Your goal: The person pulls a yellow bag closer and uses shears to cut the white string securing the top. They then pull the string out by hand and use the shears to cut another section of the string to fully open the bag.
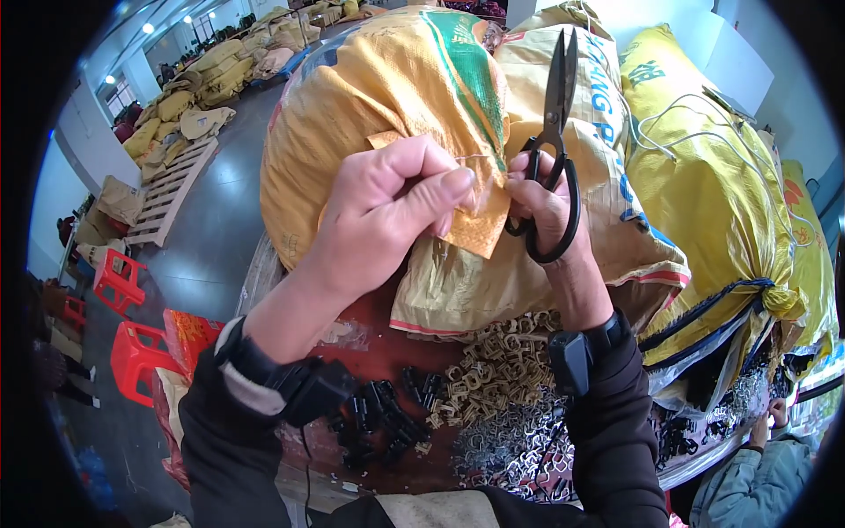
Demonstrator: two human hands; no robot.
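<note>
Scissors with black handles point(554, 119) point upward in my right hand point(544, 204), whose fingers go through and around the loops. The blades look nearly together. My left hand point(387, 198) is closed, thumb against the curled forefinger, at the stitched edge of a bulging orange woven sack point(352, 106). A loose orange flap point(480, 231) of that sack hangs beneath the left thumb. Between the two hands runs a thin pale thread point(473, 157). The right thumb and forefinger pinch close to the flap's right side. What lies inside the left fist is partly hidden.
Beige point(563, 132) and yellow sacks point(695, 176) stand to the right. On the red table lie piles of tan point(493, 370), black point(383, 414) and silvery small parts point(519, 440). Red stools point(136, 361) are at left. A co-worker's sleeve point(748, 488) shows lower right.
</note>
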